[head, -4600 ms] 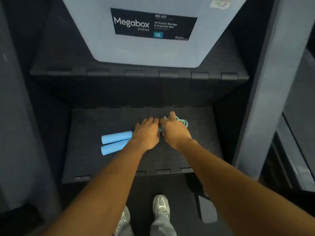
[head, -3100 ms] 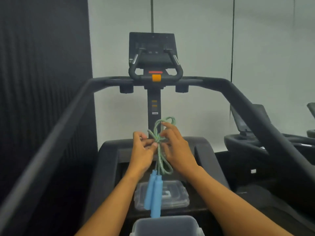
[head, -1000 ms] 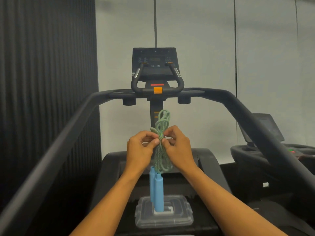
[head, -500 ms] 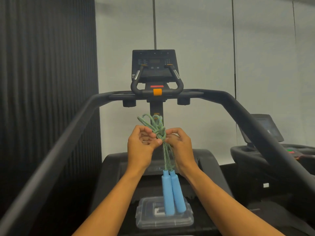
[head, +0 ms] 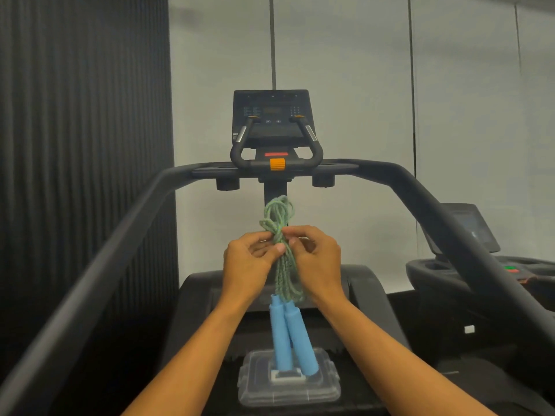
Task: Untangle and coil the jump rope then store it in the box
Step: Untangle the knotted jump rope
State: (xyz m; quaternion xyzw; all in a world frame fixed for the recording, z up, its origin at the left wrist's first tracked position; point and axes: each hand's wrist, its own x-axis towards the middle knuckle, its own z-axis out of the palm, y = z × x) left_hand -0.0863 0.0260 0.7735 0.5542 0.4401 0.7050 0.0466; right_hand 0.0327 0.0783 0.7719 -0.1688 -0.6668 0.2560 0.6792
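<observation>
Left hand (head: 249,262) and right hand (head: 315,259) pinching knotted green rope (head: 280,235) at chest height. Blue handles (head: 289,337) dangling side by side above clear lid (head: 288,391). Treadmill console (head: 271,115) beyond.

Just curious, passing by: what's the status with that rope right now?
Both hands, left and right, pinching the knot. Rope bunched, tangled, handles dangling. Lid below; nothing in the way.

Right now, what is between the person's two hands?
In the head view, the knotted green rope runs between the left hand and right hand; both pinch it, blue handles dangling below.
</observation>
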